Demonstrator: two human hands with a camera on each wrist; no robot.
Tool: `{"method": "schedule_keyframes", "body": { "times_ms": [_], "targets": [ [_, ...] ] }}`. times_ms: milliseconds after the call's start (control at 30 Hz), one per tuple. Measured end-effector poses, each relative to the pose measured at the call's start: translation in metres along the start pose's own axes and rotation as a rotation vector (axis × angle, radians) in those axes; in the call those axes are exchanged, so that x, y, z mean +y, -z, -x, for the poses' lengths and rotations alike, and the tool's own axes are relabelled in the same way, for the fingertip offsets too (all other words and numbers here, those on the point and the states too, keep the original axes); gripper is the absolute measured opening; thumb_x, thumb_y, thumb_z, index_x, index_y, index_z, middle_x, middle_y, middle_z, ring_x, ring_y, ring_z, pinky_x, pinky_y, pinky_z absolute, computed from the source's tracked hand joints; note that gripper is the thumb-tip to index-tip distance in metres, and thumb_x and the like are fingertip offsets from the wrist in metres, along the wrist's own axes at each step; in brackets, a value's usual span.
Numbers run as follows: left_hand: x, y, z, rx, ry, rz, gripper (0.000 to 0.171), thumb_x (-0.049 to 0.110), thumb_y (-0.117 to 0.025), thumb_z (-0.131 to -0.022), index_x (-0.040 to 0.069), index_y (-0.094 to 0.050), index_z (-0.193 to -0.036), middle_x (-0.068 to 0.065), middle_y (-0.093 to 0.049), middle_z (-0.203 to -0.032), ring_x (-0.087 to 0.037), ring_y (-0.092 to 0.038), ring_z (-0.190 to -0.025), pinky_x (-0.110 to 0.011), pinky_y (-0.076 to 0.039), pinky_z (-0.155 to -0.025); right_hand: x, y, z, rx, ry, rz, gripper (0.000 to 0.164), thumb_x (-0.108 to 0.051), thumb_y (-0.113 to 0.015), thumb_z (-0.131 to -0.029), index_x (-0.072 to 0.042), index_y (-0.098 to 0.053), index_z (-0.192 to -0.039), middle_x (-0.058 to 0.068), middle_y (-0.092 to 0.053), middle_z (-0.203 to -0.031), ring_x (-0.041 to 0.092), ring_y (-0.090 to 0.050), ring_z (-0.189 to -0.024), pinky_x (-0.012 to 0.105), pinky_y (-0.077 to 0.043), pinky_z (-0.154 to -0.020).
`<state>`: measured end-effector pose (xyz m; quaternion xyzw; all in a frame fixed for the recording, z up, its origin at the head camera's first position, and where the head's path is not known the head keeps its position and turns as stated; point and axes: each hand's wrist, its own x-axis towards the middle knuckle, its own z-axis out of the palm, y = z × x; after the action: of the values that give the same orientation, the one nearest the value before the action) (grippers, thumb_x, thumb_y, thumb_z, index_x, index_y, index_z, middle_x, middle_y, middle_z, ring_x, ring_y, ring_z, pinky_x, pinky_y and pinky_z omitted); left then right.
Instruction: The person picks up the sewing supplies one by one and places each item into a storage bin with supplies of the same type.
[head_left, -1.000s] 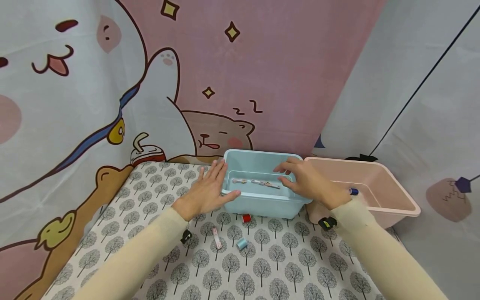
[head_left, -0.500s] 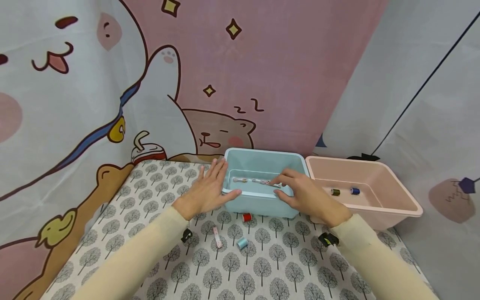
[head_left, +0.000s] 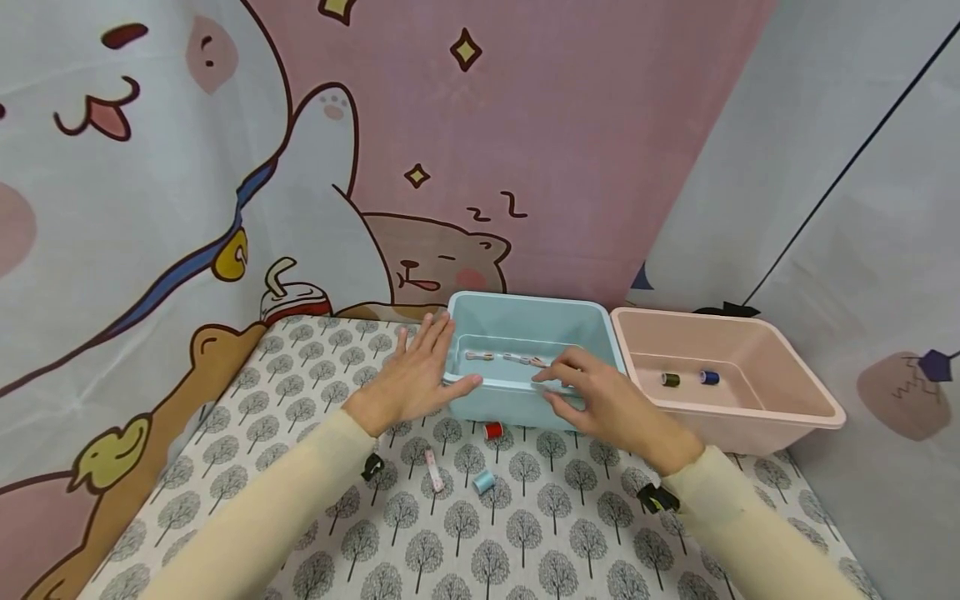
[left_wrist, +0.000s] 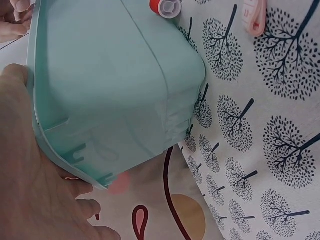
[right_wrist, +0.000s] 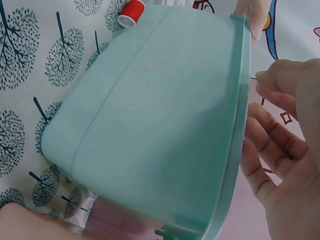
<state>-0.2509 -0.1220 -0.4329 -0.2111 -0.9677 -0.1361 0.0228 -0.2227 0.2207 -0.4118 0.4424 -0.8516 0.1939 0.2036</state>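
Observation:
My left hand (head_left: 412, 371) rests with straight, spread fingers against the left end of a light blue plastic bin (head_left: 510, 408), its thumb over the front rim. Inside the bin lie two small thin bundles (head_left: 479, 356), pale with brownish ends, in a row. My right hand (head_left: 600, 404) hovers at the front rim, index and thumb bent above the right bundle (head_left: 520, 359). In the right wrist view its thumb (right_wrist: 282, 76) and index lie close together, and a thin dark line shows at the thumb tip. I cannot tell whether they pinch anything.
Right of the blue bin stands a pink bin (head_left: 757, 412), holding a green thread spool (head_left: 671, 379) and a navy one (head_left: 709, 377). On the tree-print cloth lie a red spool (head_left: 492, 431), a light blue spool (head_left: 483, 482) and a folded pink measuring tape (head_left: 433, 471).
My right hand has come down and left into the blue bin to the bundles, then drawn back slightly toward the front rim. The green spool has come into sight. My left hand stays put.

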Motion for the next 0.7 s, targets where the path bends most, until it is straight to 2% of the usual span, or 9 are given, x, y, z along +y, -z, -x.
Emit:
{"method": "schedule_keyframes", "body": {
  "times_ms": [167, 433, 700],
  "targets": [
    [-0.001, -0.001, 0.0, -0.009, 0.005, 0.006, 0.118, 0.087, -0.04, -0.111, 0.002, -0.009, -0.187, -0.012, 0.005, -0.198, -0.037, 0.006, -0.185, -0.072, 0.0, -0.147, -0.004, -0.003, 0.003, 0.017, 0.011, -0.027, 0.026, -0.007, -0.09, -0.101, -0.011, -0.086, -0.126, 0.004, -0.073, -0.116, 0.014, -0.068, -0.091, 0.028, -0.064, -0.075],
    [-0.001, -0.001, 0.0, 0.006, 0.007, 0.006, 0.12, 0.089, -0.04, -0.111, 0.001, -0.01, -0.187, -0.013, 0.003, -0.198, -0.038, 0.004, -0.185, -0.074, -0.004, -0.146, -0.015, -0.008, 0.007, -0.014, 0.023, -0.024, 0.031, -0.009, -0.091, -0.101, -0.016, -0.085, -0.131, 0.002, -0.074, -0.119, 0.009, -0.066, -0.092, 0.022, -0.062, -0.078],
    [-0.001, -0.001, -0.001, -0.003, 0.006, 0.009, 0.122, 0.093, -0.034, -0.109, 0.002, -0.008, -0.187, -0.011, 0.005, -0.198, -0.036, 0.005, -0.185, -0.073, -0.003, -0.146, -0.024, -0.019, 0.013, -0.045, 0.028, -0.058, 0.034, -0.009, -0.091, -0.101, -0.019, -0.083, -0.132, -0.002, -0.074, -0.12, 0.001, -0.059, -0.086, 0.012, -0.055, -0.071]
  ]
}}
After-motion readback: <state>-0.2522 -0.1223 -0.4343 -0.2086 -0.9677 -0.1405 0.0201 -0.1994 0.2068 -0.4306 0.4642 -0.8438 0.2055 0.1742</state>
